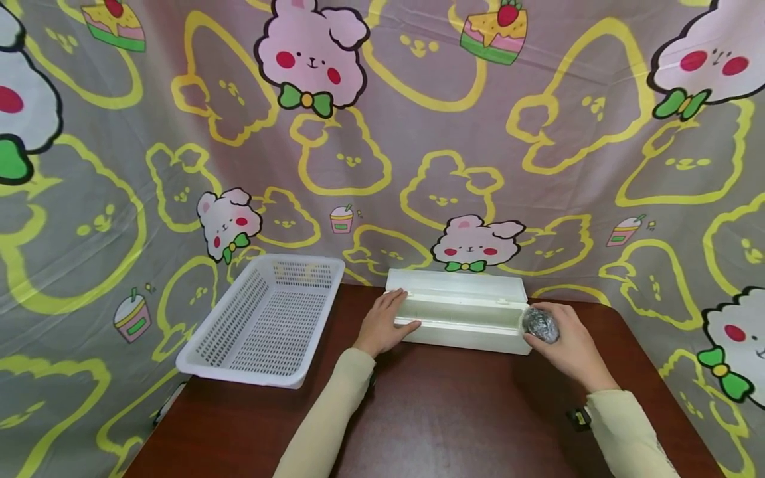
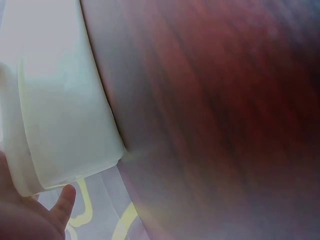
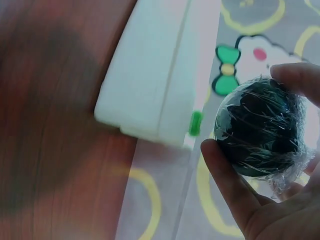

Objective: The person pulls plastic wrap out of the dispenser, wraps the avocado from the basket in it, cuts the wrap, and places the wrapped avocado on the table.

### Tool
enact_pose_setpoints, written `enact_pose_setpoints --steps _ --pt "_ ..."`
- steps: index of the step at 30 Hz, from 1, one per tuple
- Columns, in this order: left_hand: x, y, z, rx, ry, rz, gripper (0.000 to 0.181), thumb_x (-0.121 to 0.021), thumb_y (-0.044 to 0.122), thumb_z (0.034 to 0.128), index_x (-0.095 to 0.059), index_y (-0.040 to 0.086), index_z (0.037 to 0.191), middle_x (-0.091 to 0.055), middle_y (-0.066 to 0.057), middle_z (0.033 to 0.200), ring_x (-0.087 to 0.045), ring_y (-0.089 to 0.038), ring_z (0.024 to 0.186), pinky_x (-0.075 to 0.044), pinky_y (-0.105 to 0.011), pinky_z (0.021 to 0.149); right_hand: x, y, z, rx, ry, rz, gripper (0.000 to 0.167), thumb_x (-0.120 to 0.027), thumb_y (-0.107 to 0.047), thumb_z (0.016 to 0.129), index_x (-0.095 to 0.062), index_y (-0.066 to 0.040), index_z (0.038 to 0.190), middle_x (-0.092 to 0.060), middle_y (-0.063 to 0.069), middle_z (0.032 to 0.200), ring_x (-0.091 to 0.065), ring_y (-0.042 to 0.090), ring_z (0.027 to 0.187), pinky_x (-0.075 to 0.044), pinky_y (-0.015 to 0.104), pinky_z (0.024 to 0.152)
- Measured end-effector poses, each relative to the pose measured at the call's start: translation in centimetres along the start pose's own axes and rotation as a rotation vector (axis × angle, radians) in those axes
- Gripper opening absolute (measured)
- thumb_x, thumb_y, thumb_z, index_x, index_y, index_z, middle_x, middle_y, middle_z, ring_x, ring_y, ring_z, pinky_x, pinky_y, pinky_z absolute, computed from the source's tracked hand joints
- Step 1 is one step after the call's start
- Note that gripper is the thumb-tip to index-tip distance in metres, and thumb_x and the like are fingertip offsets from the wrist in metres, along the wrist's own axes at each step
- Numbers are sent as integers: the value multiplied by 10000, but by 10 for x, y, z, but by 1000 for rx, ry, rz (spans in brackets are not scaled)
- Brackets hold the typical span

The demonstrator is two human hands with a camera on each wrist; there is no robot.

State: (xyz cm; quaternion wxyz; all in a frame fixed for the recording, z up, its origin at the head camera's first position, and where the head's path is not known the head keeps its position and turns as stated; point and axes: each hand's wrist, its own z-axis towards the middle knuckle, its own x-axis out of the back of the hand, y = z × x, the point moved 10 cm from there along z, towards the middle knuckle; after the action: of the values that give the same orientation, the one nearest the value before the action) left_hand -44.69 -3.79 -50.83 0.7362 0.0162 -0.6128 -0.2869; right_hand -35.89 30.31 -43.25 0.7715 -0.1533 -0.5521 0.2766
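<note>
A long white box (image 1: 466, 338) lies on the table with its lid (image 1: 457, 284) raised at the back; a hollow trough shows inside. My left hand (image 1: 384, 325) rests on the box's left end, thumb and fingers spread across it. In the left wrist view a fingertip is close to the corner of the box (image 2: 75, 115). At the box's right end, my right hand (image 1: 564, 338) holds a round dark thing wrapped in clear crinkled plastic (image 3: 260, 127). Fingers and thumb grip it from opposite sides. It looks shiny and silvery in the head view.
A white perforated plastic basket (image 1: 289, 380) stands on the left of the dark red-brown table (image 1: 442, 411). Behind and beside the table hangs a cloth (image 1: 370, 252) printed with cartoon bunnies and yellow outlines.
</note>
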Motion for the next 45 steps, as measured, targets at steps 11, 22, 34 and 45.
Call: enact_pose_setpoints --steps 11,22,34,45 --pt "0 0 0 -7 9 -6 845 -579 674 960 -350 206 1626 -323 1 1688 -287 -254 1559 -335 -500 1230 16 50 3 -99 60 -27 664 -810 -287 893 -500 2 1404 -448 300 1341 -486 477 1131 -456 687 860" --pt "-2 -2 -2 -4 10 -6 831 -582 665 963 -356 211 1622 -328 -1 1685 -292 -261 1556 -343 -499 1226 13 88 -4 -176 44 -34 682 -787 -275 912 -461 50 1415 -395 345 1351 -481 495 1089 -475 674 825" --pt "0 0 -1 -3 4 -13 838 -586 665 961 -355 207 1623 -325 -4 1687 -288 -261 1558 -339 -503 1227 -2 118 -9 -236 -22 -50 704 -790 -242 894 -442 85 1412 -361 389 1356 -481 538 1073 -461 703 837" --pt "-1 -2 0 5 0 -12 841 -574 678 962 -337 227 1630 -310 8 1692 -280 -254 1561 -349 -523 1217 -13 133 -10 -273 -73 -74 728 -810 -237 861 -440 86 1398 -373 397 1318 -468 553 1084 -452 724 870"
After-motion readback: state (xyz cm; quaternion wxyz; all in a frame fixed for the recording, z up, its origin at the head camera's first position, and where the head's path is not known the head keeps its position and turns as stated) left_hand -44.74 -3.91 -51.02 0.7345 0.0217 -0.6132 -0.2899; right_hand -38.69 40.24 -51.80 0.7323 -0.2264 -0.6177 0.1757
